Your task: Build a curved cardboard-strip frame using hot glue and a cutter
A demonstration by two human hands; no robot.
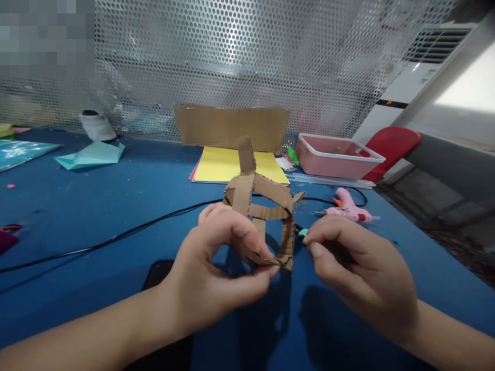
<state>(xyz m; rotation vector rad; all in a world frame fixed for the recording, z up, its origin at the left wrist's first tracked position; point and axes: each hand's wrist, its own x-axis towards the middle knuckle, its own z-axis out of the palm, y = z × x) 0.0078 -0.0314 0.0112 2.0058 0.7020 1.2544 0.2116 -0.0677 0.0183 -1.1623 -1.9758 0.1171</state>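
Observation:
An open cage of brown cardboard strips (pixel 260 206) is held up over the blue table (pixel 116 206), one strip sticking upward. My left hand (pixel 216 268) pinches its lower edge between thumb and fingers. Just right of the cage, my right hand (pixel 359 268) has its fingers drawn together, thumb and forefinger close to the cage's right side. A small green object (pixel 302 232) shows at those fingertips; whether they hold it I cannot make out.
A pink glue gun (pixel 348 208) lies to the right with a black cable (pixel 116 238) running left. Behind are yellow paper sheets (pixel 228 165), a cardboard sheet (pixel 232 126), a pink bin (pixel 334 154), teal folded paper (pixel 91 155) and a perforated metal screen (pixel 232 62). A dark phone (pixel 157 273) lies below my left hand.

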